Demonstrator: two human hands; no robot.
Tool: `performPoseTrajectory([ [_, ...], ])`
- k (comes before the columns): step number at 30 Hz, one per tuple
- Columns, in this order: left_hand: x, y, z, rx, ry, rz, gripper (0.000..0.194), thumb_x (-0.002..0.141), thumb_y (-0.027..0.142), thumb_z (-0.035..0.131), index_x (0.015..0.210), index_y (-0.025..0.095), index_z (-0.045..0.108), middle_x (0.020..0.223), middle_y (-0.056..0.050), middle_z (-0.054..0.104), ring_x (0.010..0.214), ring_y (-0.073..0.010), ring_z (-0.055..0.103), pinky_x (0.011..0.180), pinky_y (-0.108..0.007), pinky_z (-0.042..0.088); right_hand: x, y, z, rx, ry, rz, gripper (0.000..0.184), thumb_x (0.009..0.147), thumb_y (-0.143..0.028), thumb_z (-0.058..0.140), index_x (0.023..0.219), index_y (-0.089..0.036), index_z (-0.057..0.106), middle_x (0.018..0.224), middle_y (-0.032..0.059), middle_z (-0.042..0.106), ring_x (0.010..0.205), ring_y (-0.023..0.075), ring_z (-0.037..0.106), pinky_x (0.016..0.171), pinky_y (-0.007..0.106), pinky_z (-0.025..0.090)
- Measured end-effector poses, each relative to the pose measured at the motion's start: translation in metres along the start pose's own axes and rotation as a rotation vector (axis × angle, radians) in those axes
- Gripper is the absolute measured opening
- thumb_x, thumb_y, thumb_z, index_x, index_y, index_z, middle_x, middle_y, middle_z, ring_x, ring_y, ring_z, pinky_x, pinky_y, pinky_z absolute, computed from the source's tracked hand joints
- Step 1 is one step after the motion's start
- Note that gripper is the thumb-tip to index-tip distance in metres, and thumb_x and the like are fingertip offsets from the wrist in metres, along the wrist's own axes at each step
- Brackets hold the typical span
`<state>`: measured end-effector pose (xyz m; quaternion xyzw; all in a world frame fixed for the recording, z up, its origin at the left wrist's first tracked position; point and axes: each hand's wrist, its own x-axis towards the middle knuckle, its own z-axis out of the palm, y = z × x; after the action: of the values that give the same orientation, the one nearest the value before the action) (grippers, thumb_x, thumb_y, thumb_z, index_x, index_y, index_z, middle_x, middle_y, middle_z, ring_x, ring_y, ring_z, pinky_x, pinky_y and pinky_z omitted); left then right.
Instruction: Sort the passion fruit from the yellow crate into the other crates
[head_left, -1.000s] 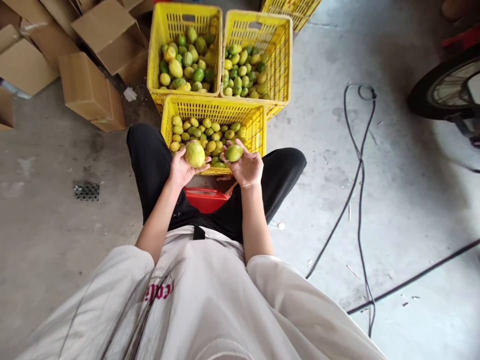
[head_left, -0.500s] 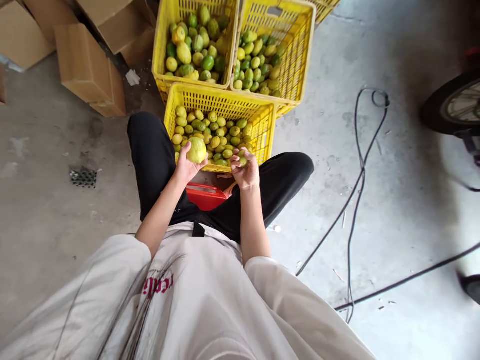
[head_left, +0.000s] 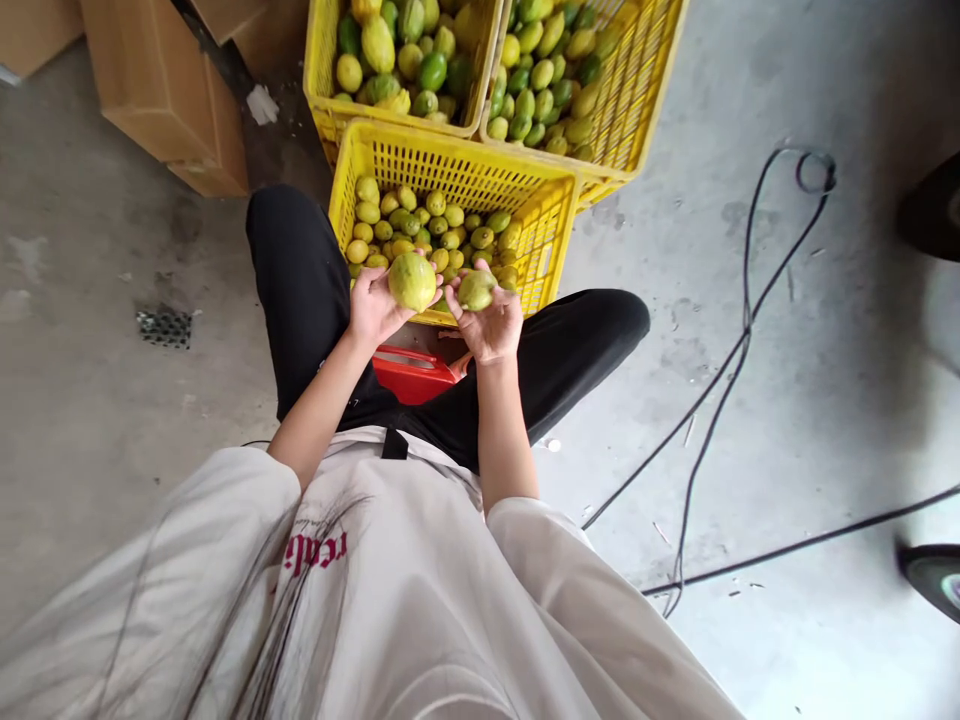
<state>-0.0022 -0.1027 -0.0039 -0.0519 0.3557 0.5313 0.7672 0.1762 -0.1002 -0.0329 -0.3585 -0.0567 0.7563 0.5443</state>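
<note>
Above the near side of a yellow crate (head_left: 450,160), a person with knees spread holds one fruit in each bare hand, palms turned up. The left hand (head_left: 377,308) curls from below around a larger fruit (head_left: 412,281), fingertips showing past its right side; the right hand (head_left: 491,322) cradles a smaller fruit (head_left: 477,291) on its fingers, thumb alongside. The two fruits are near each other but apart, with loose fruit (head_left: 439,228) heaped in the crate beyond them. Two more crates of fruit stand behind, and a red object (head_left: 412,380) shows between the knees. A light, cupped hold seems best here: enough curl to stop a round skin rolling away, without squeezing it. Turning each fruit gently with thumb and fingers would expose its hidden underside, and hands kept low over the crate should soften any slip.
</note>
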Motion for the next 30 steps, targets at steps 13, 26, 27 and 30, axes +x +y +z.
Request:
performPoseTrajectory([
  [13, 0.004, -0.006, -0.002, 0.072, -0.054, -0.073, 0.041, 0.117, 0.042, 0.033, 0.104, 0.024, 0.068, 0.093, -0.003, 0.075, 0.106, -0.0176, 0.074, 0.096, -0.029, 0.061, 0.005, 0.009, -0.003, -0.165, 0.001, -0.068, 0.021, 0.089, -0.045, 0.079, 0.099, -0.033, 0.064, 0.105, -0.0027, 0.073, 0.104, 0.0195, 0.076, 0.074, 0.029, 0.067],
  [26, 0.006, -0.003, 0.002, 0.068, -0.028, 0.007, 0.049, 0.113, 0.037, 0.031, 0.145, 0.029, 0.067, 0.129, -0.005, 0.082, 0.159, -0.0302, 0.049, 0.127, -0.047, 0.045, 0.008, 0.003, 0.011, -0.065, 0.028, -0.026, 0.022, 0.088, -0.044, 0.074, 0.105, -0.031, 0.069, 0.123, 0.0033, 0.077, 0.130, 0.0266, 0.071, 0.091, 0.042, 0.072],
  [27, 0.006, -0.003, 0.002, 0.074, -0.038, 0.003, 0.047, 0.114, 0.039, 0.032, 0.143, 0.030, 0.068, 0.128, -0.005, 0.082, 0.158, -0.0304, 0.049, 0.125, -0.046, 0.047, 0.008, 0.003, 0.011, -0.088, 0.047, -0.014, 0.024, 0.089, -0.048, 0.076, 0.104, -0.031, 0.068, 0.119, 0.0035, 0.077, 0.124, 0.0259, 0.073, 0.087, 0.039, 0.073],
  [30, 0.005, -0.006, 0.002, 0.118, -0.007, 0.005, 0.045, 0.114, 0.047, 0.037, 0.136, 0.030, 0.072, 0.122, -0.005, 0.080, 0.156, -0.0328, 0.052, 0.117, -0.048, 0.055, 0.008, 0.003, 0.007, -0.155, 0.088, 0.041, 0.033, 0.090, -0.059, 0.080, 0.100, -0.031, 0.065, 0.108, 0.0041, 0.074, 0.107, 0.0243, 0.075, 0.073, 0.034, 0.072],
])
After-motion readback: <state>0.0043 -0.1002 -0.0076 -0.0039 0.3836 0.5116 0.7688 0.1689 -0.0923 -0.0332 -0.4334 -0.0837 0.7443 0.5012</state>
